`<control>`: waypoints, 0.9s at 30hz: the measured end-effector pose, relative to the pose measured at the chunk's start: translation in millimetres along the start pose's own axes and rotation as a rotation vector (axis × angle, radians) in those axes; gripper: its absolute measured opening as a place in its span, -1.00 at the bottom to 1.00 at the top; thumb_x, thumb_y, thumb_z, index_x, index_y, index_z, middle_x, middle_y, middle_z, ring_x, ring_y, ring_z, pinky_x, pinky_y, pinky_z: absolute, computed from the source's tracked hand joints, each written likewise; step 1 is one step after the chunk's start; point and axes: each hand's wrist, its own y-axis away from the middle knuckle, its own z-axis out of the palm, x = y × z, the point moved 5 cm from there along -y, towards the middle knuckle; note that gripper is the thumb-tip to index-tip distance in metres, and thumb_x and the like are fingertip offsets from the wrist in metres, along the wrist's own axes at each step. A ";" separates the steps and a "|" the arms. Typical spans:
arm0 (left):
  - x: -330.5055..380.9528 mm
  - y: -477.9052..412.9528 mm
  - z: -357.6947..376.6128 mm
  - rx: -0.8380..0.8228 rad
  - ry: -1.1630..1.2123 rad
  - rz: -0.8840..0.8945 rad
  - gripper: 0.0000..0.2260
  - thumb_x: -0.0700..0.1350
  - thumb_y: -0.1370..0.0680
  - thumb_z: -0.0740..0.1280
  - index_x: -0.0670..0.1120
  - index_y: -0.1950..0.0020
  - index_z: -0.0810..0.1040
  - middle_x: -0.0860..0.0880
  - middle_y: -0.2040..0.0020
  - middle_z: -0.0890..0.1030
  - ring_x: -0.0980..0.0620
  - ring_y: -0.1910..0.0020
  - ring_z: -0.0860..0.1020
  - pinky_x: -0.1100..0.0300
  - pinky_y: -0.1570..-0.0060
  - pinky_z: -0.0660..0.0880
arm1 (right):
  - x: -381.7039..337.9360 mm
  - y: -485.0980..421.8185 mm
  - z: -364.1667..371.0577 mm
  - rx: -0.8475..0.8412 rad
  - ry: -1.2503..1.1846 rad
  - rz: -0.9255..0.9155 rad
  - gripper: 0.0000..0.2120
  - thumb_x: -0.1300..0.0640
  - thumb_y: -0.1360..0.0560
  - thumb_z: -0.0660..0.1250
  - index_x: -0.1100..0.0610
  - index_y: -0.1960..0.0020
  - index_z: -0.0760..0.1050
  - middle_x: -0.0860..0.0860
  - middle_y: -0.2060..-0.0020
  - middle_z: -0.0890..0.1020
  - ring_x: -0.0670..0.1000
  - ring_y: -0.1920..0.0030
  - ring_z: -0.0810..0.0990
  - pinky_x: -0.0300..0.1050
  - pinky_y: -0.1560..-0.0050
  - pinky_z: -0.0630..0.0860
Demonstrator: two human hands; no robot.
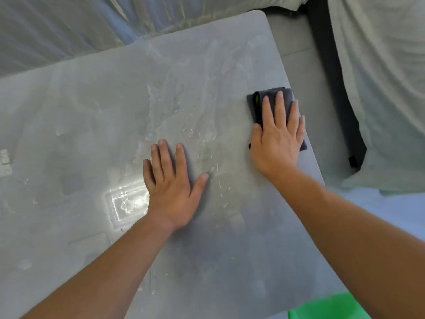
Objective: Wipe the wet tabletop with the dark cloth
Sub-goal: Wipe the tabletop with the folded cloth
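Observation:
A grey tabletop (96, 116) fills most of the head view, with streaks and beads of water across its middle and a bright reflection near the front left. The dark grey folded cloth (256, 102) lies near the table's right edge. My right hand (278, 139) presses flat on top of it, fingers spread, covering most of the cloth. My left hand (171, 180) rests palm down on the wet middle of the table, fingers apart, holding nothing.
Pale plastic sheeting (379, 77) drapes the surroundings behind and to the right. A dark post (338, 88) runs down just past the table's right edge. A green object (326, 307) shows at the bottom right. A small white fitting (5, 161) sits at the far left.

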 end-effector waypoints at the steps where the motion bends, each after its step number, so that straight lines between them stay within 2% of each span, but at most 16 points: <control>1: -0.2 -0.5 -0.2 -0.004 0.023 0.005 -0.28 0.38 -0.58 -0.23 0.01 -0.58 -0.38 -0.14 -0.56 -0.46 -0.03 -0.47 -0.56 0.04 -0.37 -0.59 | -8.7 2.1 1.2 0.013 -0.007 0.004 -0.42 -0.05 -0.65 -0.01 -0.03 -0.65 0.01 -0.01 -0.65 -0.03 0.18 -0.63 -0.14 0.16 -0.59 -0.22; 2: -0.7 -0.7 -0.8 -0.013 0.055 0.017 -0.29 0.36 -0.59 -0.21 0.02 -0.59 -0.35 -0.13 -0.56 -0.46 0.00 -0.46 -0.57 0.07 -0.36 -0.59 | -16.8 12.8 3.4 0.017 -0.001 -0.062 -0.42 -0.04 -0.64 0.03 -0.02 -0.64 0.04 0.00 -0.65 0.00 0.20 -0.63 -0.11 0.19 -0.59 -0.18; 5: -5.8 3.0 -7.8 -0.019 0.117 0.084 -0.33 0.33 -0.60 -0.14 0.05 -0.62 -0.23 -0.09 -0.59 -0.40 0.06 -0.48 -0.53 0.15 -0.36 -0.58 | -26.8 82.6 14.4 -0.029 0.061 -0.444 -0.45 -0.01 -0.64 0.09 0.02 -0.62 0.16 0.03 -0.63 0.11 0.23 -0.62 -0.02 0.26 -0.58 -0.06; 8: -9.4 18.2 -16.2 0.042 0.110 0.127 -0.34 0.29 -0.61 -0.11 0.01 -0.63 -0.07 -0.10 -0.63 -0.26 0.02 -0.56 -0.39 0.13 -0.44 -0.49 | -5.2 124.7 16.4 -0.112 0.112 -0.590 -0.45 -0.02 -0.62 0.09 0.00 -0.61 0.20 0.02 -0.63 0.15 0.21 -0.62 0.01 0.25 -0.58 -0.04; 10: -7.0 36.0 -14.3 0.051 0.093 0.158 -0.35 0.26 -0.61 -0.08 -0.02 -0.63 -0.03 -0.12 -0.64 -0.22 -0.02 -0.58 -0.35 0.08 -0.48 -0.43 | 5.9 106.6 11.6 -0.108 0.106 -0.509 -0.43 -0.03 -0.59 0.08 0.00 -0.60 0.21 0.01 -0.62 0.16 0.20 -0.62 0.03 0.24 -0.58 -0.03; 14: -1.3 77.1 3.2 -0.005 0.087 0.194 -0.37 0.23 -0.62 -0.10 -0.03 -0.63 -0.02 -0.13 -0.63 -0.25 -0.04 -0.57 -0.37 -0.01 -0.51 -0.36 | 6.7 42.9 3.9 -0.024 0.009 -0.042 -0.41 -0.05 -0.64 -0.01 -0.05 -0.65 0.01 -0.03 -0.65 -0.04 0.15 -0.63 -0.15 0.17 -0.59 -0.22; 16: 0.6 93.2 10.7 -0.020 0.092 0.192 -0.35 0.23 -0.62 -0.10 -0.06 -0.64 -0.01 -0.14 -0.63 -0.26 -0.04 -0.57 -0.38 -0.02 -0.52 -0.34 | -5.8 51.5 8.0 -0.010 0.014 -0.066 -0.42 -0.04 -0.65 0.01 -0.04 -0.65 0.00 -0.02 -0.65 -0.04 0.16 -0.63 -0.17 0.18 -0.59 -0.22; 20: 4.6 109.3 24.5 -0.040 0.057 0.219 -0.34 0.24 -0.61 -0.11 -0.06 -0.63 -0.07 -0.14 -0.62 -0.30 -0.06 -0.56 -0.40 -0.05 -0.54 -0.29 | -9.3 144.2 20.5 -0.076 0.085 -0.422 -0.44 -0.02 -0.63 0.08 -0.01 -0.62 0.15 0.00 -0.64 0.09 0.19 -0.63 -0.05 0.24 -0.58 -0.07; 22: 5.1 110.5 29.8 -0.047 0.016 0.230 -0.34 0.25 -0.61 -0.12 -0.06 -0.63 -0.12 -0.14 -0.61 -0.33 -0.07 -0.56 -0.41 -0.07 -0.54 -0.29 | 7.1 164.2 20.3 -0.128 0.108 -0.505 -0.44 -0.03 -0.61 0.08 -0.02 -0.61 0.20 -0.01 -0.63 0.13 0.18 -0.63 0.00 0.22 -0.59 -0.04; 24: 4.4 109.4 32.8 -0.046 -0.013 0.237 -0.33 0.27 -0.61 -0.14 -0.06 -0.63 -0.15 -0.15 -0.61 -0.34 -0.08 -0.55 -0.43 -0.06 -0.53 -0.31 | 27.4 149.8 14.6 -0.133 0.123 -0.429 -0.42 -0.04 -0.60 0.07 -0.07 -0.62 0.14 -0.04 -0.63 0.08 0.14 -0.63 -0.04 0.16 -0.60 -0.13; 27: 2.0 108.9 35.1 -0.056 -0.027 0.237 -0.31 0.29 -0.60 -0.19 -0.04 -0.63 -0.20 -0.14 -0.60 -0.38 -0.06 -0.53 -0.47 -0.02 -0.50 -0.37 | 52.7 123.4 3.4 -0.073 0.052 -0.104 -0.42 -0.06 -0.64 -0.02 -0.09 -0.64 -0.01 -0.04 -0.65 -0.03 0.09 -0.63 -0.18 0.09 -0.59 -0.25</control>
